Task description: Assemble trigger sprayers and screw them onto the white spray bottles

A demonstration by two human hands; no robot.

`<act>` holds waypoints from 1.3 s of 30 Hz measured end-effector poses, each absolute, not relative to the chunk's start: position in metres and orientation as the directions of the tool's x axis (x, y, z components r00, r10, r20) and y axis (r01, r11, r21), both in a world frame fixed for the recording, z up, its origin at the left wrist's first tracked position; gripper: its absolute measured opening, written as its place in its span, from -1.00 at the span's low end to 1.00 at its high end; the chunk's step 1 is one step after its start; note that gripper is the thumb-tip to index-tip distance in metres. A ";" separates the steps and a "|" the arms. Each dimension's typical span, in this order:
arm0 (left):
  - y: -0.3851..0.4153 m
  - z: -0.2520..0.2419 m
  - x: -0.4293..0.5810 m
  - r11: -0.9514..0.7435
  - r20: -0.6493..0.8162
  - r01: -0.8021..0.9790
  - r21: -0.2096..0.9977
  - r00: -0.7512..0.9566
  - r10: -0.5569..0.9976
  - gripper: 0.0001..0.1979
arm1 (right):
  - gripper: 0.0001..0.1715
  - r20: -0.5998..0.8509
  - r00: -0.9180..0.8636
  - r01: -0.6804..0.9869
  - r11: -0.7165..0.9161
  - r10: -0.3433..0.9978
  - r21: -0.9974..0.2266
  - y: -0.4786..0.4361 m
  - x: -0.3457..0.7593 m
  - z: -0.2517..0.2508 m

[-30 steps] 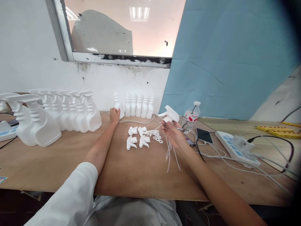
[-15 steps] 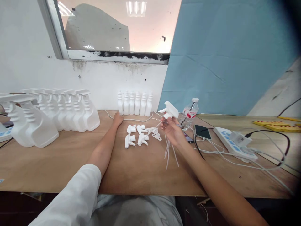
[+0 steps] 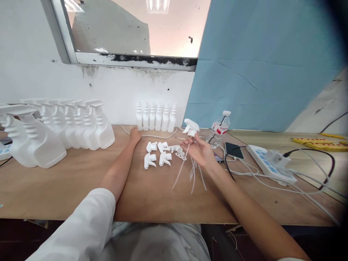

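My right hand [image 3: 200,151] is raised palm-up over the table, its fingers pinched on a white trigger sprayer head [image 3: 191,127]. A thin white dip tube [image 3: 181,170] hangs from the head down to the left. My left hand [image 3: 135,135] lies on the wooden table [image 3: 67,181] with nothing in it, just in front of a row of small white bottles [image 3: 156,117] against the wall. Between my hands lie several loose trigger heads [image 3: 157,156] and some white rings [image 3: 180,156]. Loose dip tubes [image 3: 196,177] lie under my right wrist.
Several finished white spray bottles [image 3: 67,125] stand in a row at the left. To the right are a water bottle [image 3: 219,129], a dark phone [image 3: 233,150], a white power strip [image 3: 273,164] with cables, and yellow strips [image 3: 312,141]. A blue sheet [image 3: 266,65] hangs behind.
My left hand has let go of a small bottle, which now stands in the row, and has drawn back onto the table. My right hand has turned the sprayer head, so its tube hangs down.
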State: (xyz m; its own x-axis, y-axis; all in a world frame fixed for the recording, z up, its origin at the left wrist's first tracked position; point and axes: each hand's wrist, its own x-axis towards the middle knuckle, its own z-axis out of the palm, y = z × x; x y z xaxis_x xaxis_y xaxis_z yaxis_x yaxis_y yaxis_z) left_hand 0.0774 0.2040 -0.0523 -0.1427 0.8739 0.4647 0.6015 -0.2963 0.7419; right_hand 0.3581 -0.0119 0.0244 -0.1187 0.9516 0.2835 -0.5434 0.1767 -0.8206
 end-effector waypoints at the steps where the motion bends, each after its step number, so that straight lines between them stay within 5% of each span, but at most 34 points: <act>1: 0.199 -0.051 0.079 -0.318 0.483 0.582 0.748 -0.148 0.863 -0.59 | -0.69 0.280 -0.136 -0.545 0.165 0.950 -0.822 -0.013 0.358 0.024; 10: 0.120 -0.060 0.110 -0.468 0.516 0.297 0.832 -0.106 0.850 -0.76 | -0.53 0.100 -0.088 -0.563 0.033 0.991 -0.826 -0.008 0.364 0.015; 17: 0.076 -0.049 0.111 -0.603 0.617 0.187 0.776 -0.029 0.786 -0.83 | -0.46 0.065 0.014 -0.421 0.065 0.998 -0.905 -0.004 0.367 0.015; 24: 0.039 -0.036 0.127 -0.752 0.721 0.191 0.631 0.213 0.659 -0.81 | -0.68 0.358 0.287 -0.052 0.387 0.889 -0.921 0.009 0.389 0.009; 29: 0.018 -0.027 0.134 -0.801 0.732 0.139 0.583 0.339 0.591 -0.82 | -0.70 0.725 0.260 0.504 0.551 0.637 -0.665 0.020 0.411 0.001; 33: -0.014 -0.023 0.147 -0.703 0.623 -0.022 0.711 0.483 0.615 -0.77 | -0.68 0.750 0.177 0.516 0.589 0.637 -0.622 0.017 0.407 0.000; 36: -0.030 -0.033 0.161 -0.434 0.414 -0.168 0.885 0.710 0.569 -0.62 | -0.68 0.660 0.101 0.435 0.563 0.744 -0.702 0.005 0.391 0.004; 39: -0.025 -0.045 0.170 -0.212 0.308 -0.225 0.951 0.730 0.610 -0.49 | -0.74 0.623 -0.016 0.448 0.563 0.782 -0.695 -0.008 0.374 0.007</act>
State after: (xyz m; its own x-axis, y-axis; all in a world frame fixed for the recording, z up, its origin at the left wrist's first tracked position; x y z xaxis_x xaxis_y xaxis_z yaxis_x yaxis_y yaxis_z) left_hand 0.1696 -0.0251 -0.0447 0.7297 0.6103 0.3083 -0.2247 -0.2118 0.9511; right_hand 0.3737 -0.0077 0.0068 -0.0156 0.7820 0.6231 0.4477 0.5627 -0.6950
